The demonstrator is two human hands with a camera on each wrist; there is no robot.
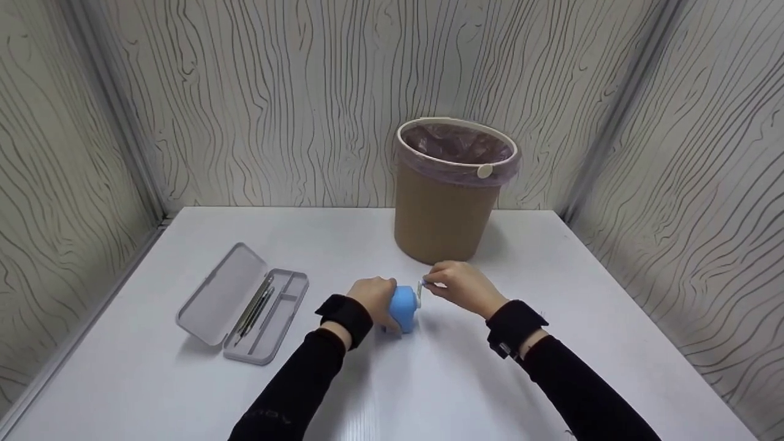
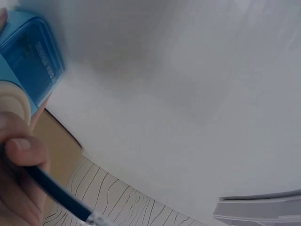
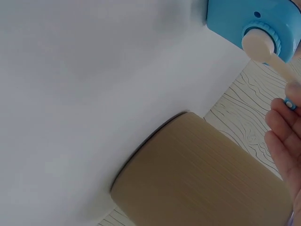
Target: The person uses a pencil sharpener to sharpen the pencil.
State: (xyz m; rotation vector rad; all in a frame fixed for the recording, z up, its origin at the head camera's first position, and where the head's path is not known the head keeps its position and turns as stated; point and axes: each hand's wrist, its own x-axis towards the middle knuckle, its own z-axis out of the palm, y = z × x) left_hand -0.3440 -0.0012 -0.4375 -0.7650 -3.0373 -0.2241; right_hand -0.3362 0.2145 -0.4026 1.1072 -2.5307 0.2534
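My left hand [image 1: 372,298] grips a small blue crank pencil sharpener [image 1: 402,309] low over the white table. In the left wrist view, its see-through blue shavings drawer [image 2: 35,54] faces the camera. A dark blue pencil [image 2: 59,193] with a silvery end sticks out past the left fingers, beside a cream round part [image 2: 14,101]; its tip is hidden. My right hand [image 1: 462,286] pinches the blue-tipped end of the cream crank [image 3: 281,68] on the sharpener's other side. The right palm shows partly at the right wrist view's edge.
An open grey pencil case [image 1: 285,334] lies to the left on the white table [image 1: 429,392], with several slim pencils or pens [image 1: 254,312] inside. Behind the hands stands a brown bin [image 1: 441,217] with a purple liner. Wood-patterned walls [image 1: 294,104] enclose the table.
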